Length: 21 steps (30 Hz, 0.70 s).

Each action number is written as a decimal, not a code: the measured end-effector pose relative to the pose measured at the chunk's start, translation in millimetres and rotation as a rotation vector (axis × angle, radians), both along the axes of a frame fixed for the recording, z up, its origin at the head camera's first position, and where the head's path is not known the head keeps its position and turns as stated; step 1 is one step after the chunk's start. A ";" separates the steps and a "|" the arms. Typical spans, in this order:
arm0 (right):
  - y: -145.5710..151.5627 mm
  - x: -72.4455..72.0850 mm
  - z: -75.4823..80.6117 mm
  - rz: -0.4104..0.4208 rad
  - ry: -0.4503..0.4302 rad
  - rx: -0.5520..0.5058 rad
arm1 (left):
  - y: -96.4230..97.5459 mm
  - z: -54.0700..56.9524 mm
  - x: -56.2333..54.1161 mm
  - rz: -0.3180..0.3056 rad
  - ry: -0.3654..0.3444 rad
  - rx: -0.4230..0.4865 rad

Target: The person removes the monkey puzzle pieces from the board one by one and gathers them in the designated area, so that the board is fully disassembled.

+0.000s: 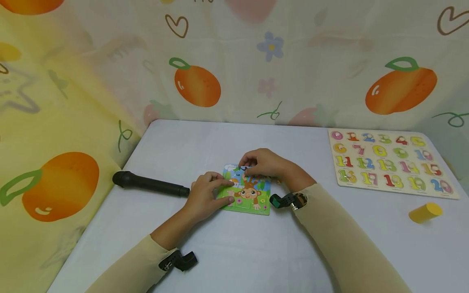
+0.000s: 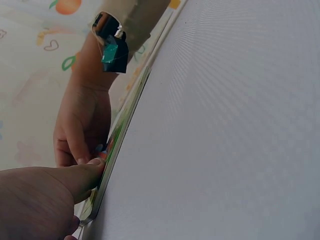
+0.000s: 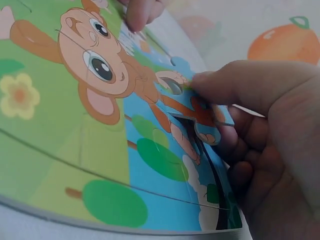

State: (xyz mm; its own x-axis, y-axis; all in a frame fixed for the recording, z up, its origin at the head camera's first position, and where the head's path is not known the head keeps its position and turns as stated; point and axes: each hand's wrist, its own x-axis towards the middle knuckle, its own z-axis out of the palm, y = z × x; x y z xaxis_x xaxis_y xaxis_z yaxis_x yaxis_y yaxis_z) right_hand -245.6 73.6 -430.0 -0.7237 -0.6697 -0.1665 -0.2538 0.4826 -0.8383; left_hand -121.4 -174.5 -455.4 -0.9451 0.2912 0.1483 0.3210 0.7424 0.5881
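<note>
A square monkey jigsaw puzzle point(image 1: 250, 194) lies flat in the middle of the white table. My left hand point(image 1: 205, 197) rests along its left side, with fingers and thumb reaching over the picture. Seen from the left wrist, the thumb point(image 2: 87, 175) presses on the puzzle near its edge. At the far edge, my right hand point(image 1: 269, 163) pinches a puzzle piece point(image 3: 200, 114) between thumb and fingers. That piece shows orange and blue and is tilted up, with a dark gap beneath it. The surrounding pieces lie flat in the frame.
A black microphone point(image 1: 150, 184) lies left of my left hand. A number puzzle board point(image 1: 393, 162) sits at the back right, with a yellow cylinder point(image 1: 425, 213) in front of it. A fruit-patterned cloth point(image 1: 234, 61) hangs behind the table.
</note>
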 end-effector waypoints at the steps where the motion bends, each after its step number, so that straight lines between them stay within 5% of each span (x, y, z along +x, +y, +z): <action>1: 0.4 -0.8 -1.1 0.002 -0.002 -0.010 | 0.0 -0.2 -0.1 0.001 0.000 -0.001; 21: 3.9 -4.7 5.1 0.017 -0.024 -0.051 | 0.8 0.9 -0.4 -0.001 0.008 -0.013</action>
